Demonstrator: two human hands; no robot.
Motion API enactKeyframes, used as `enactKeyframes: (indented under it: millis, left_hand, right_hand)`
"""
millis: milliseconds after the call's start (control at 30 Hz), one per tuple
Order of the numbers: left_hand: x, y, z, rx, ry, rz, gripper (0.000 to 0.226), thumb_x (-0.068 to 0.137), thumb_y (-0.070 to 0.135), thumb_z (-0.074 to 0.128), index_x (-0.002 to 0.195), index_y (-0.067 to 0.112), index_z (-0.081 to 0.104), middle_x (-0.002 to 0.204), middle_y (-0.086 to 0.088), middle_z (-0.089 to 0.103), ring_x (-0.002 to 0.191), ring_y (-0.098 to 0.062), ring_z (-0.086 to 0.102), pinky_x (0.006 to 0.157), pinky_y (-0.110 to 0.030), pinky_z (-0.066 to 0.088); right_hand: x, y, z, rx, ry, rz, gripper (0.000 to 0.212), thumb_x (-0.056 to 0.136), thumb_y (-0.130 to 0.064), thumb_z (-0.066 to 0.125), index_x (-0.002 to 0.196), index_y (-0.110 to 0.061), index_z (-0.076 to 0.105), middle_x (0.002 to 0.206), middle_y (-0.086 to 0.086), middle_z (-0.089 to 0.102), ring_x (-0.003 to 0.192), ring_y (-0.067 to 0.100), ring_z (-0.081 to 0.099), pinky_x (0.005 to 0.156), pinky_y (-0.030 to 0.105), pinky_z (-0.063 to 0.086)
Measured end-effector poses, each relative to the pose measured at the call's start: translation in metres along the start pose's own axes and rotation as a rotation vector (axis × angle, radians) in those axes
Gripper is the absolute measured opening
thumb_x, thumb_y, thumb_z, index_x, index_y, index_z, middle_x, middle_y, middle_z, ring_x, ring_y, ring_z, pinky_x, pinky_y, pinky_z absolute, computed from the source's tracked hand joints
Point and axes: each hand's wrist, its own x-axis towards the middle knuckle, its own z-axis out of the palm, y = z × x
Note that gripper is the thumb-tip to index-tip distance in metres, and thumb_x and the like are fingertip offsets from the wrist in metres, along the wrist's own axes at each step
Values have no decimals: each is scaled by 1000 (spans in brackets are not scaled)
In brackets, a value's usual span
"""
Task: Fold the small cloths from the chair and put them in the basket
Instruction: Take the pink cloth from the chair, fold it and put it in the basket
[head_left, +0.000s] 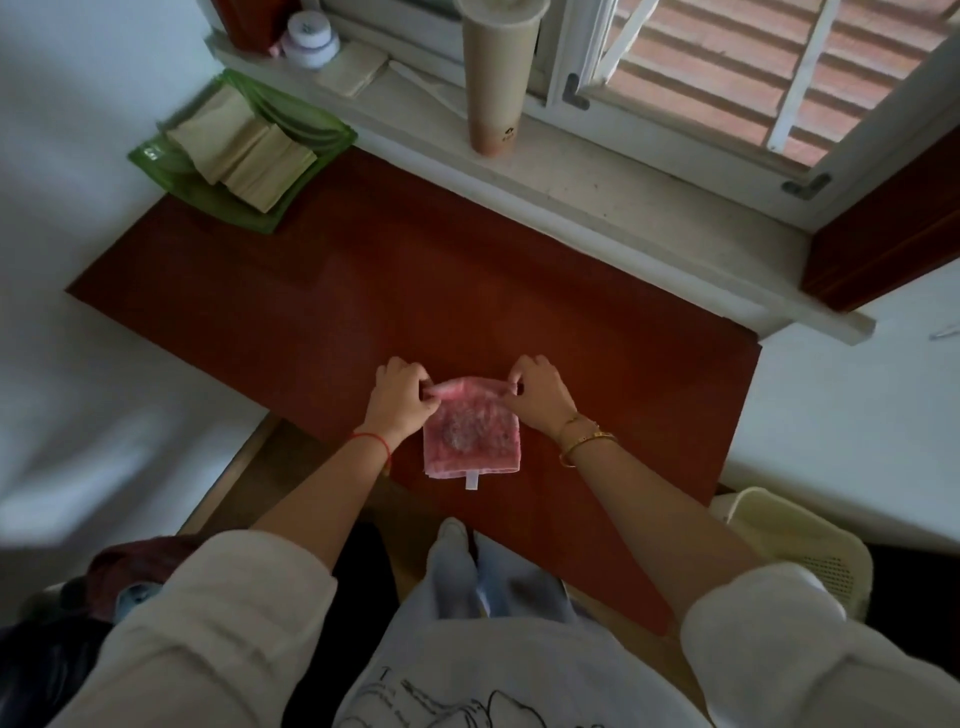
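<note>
Pink cloth (470, 441), doubled into a small square with its white tag (471, 481) toward the person, lies flat on the counter (467, 270) close to its near edge. It looks light, limp and unlikely to slip, so I'd judge the two far corners the right place to take hold. Left hand (397, 400) and right hand (540, 395) sit knuckles-up over those corners, each grip pinched tight on the raised far hem, wrists low and forearms angling in from either side.
</note>
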Motion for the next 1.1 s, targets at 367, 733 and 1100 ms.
enactKeyframes:
  millis: [367,733,1100]
  left_hand:
    - [-29,61,-29,-456,-139,308,10,90,19,63,94,16,55,73,5,53,59,-5,46,56,-17,40]
    - [-98,217,32,-406,-258,725,18,101,28,47,107,12,43,86,7,52,73,-2,53,62,-15,44]
    - [-231,374,188,-390,-267,874,17,102,23,46,102,8,37,79,2,47,67,-16,51,72,-33,46]
  right_hand:
    - [-97,24,-50,555,280,127,14,87,-14,57,93,-23,48,81,-6,58,66,11,51,57,24,44]
    - [-238,116,-96,696,784,181,8,97,-13,49,101,-16,42,87,-5,54,71,20,53,58,44,49]
    - [-425,278,-142,721,851,352,16,98,-16,49,108,-10,38,90,5,60,70,30,60,52,53,57]
